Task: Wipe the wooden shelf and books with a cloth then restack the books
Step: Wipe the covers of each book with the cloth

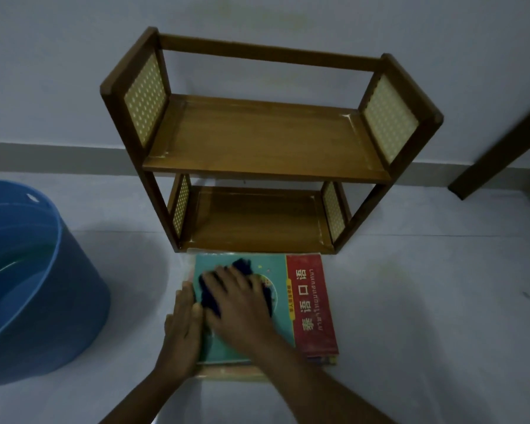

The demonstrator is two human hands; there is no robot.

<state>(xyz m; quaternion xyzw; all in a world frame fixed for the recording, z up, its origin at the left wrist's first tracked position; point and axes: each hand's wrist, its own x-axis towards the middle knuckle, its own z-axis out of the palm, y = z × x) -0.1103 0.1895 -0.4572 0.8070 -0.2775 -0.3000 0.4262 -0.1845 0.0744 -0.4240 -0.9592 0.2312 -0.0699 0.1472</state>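
A two-tier wooden shelf (266, 142) with cane side panels stands empty against the wall. Right in front of it, a stack of books lies flat on the floor, topped by a teal and red book (311, 301). My right hand (239, 301) presses a dark blue cloth (242, 266) flat onto the teal cover, fingers spread. Along the left edge of the stack rests my left hand (182, 325), fingers straight, steadying the books. Most of the cloth is hidden under my right hand.
A large blue plastic tub (34, 286) holding water stands on the floor at the left. A dark wooden furniture leg (499, 148) slants in at the right. The floor is pale and the wall has a grey skirting.
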